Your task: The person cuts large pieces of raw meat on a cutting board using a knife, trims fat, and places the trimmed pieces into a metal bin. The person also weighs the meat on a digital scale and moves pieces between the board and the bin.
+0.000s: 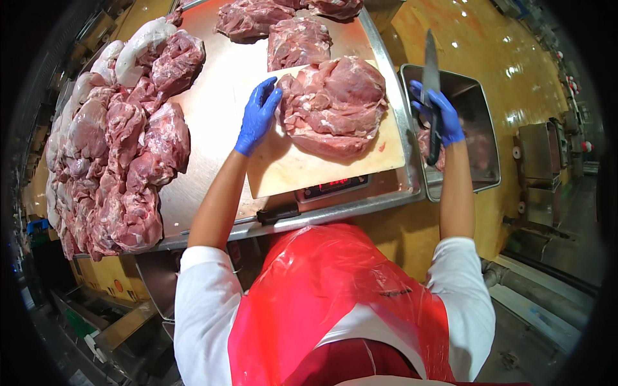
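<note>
A large boned piece of raw meat [338, 106] lies on a cream cutting board [270, 177]. My left hand [257, 119], in a blue glove, is at the meat's left edge, fingers apart and gripping nothing. In my blue-gloved right hand [447, 117] is a knife [431, 67], its blade pointing away from me and its black handle running down past my palm. That hand hovers over a metal tub [487, 145] right of the table, with some meat pieces inside. Part of the knife's handle is hidden by my fingers.
A metal table [212, 96] carries a large heap of raw meat [119, 148] on the left and more cuts [299, 42] beyond the board. A scale with a lit red display [335, 185] sits under the board. A black-handled tool [279, 213] rests along the near edge.
</note>
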Demonstrator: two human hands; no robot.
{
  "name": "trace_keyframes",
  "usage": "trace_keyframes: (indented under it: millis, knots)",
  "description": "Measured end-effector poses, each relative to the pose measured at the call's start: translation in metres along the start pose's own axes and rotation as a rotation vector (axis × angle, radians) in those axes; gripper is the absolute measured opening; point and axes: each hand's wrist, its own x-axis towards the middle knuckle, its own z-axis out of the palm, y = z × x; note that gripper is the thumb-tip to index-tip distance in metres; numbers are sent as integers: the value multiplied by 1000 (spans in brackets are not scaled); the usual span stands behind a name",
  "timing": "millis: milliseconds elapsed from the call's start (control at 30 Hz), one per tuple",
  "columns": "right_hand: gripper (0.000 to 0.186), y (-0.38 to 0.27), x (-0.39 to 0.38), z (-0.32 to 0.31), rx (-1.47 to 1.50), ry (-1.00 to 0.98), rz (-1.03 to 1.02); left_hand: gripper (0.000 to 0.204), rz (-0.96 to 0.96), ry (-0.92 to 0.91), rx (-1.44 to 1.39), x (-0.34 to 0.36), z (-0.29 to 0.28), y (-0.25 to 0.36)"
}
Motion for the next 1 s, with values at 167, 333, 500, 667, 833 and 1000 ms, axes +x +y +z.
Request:
trace_keyframes:
  millis: [167,333,500,667,833,1000]
  knots:
    - [17,36,87,82,-30,-140,4,67,-47,118,-159,-61,39,12]
    - [27,43,23,110,-97,-498,149,74,78,542,57,-118,100,13]
    - [41,69,-83,86,333,53,30,71,55,273,-188,-81,153,-1]
    - [13,36,-68,-50,373,661,-198,69,101,-419,124,-1,279,67]
    - [31,68,-118,-207,262,1144,-86,58,287,-665,495,48,233,94]
    - [23,115,-184,-166,311,1261,10,59,-258,-315,434,169,22,4]
